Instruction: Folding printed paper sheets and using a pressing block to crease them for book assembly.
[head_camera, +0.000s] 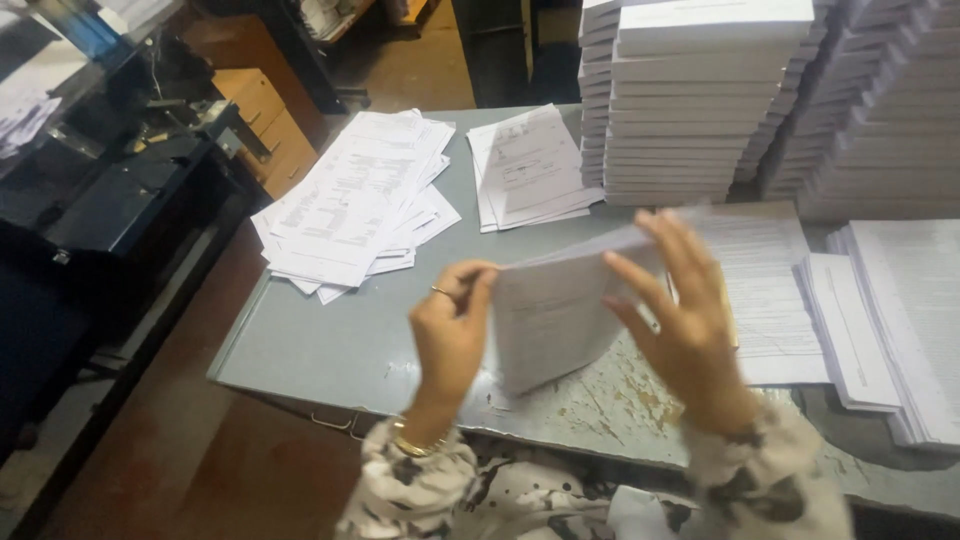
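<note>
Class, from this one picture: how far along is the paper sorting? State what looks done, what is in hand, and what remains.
Done: tall stacks of bundles at the table's back. In hand: the left hand and right hand square up one sheaf. Left: loose printed sheets fanned on the grey table.

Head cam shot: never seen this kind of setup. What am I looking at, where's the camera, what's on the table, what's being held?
There is no machine here. One camera sits on a person's head and looks down, so the two arms coming in from the bottom edge are that person's own.

The left hand pinches one edge of a thick sheaf of printed sheets, stood on its lower edge on the grey metal table. The right hand rests open against the sheaf's other side, fingers spread.

On the table lie a loose fanned pile of printed pages, a smaller pile beside it, tall stacks of bound white bundles at the back, and flatter paper stacks on the right. A dark machine stands left of the table; its type is unclear.
</note>
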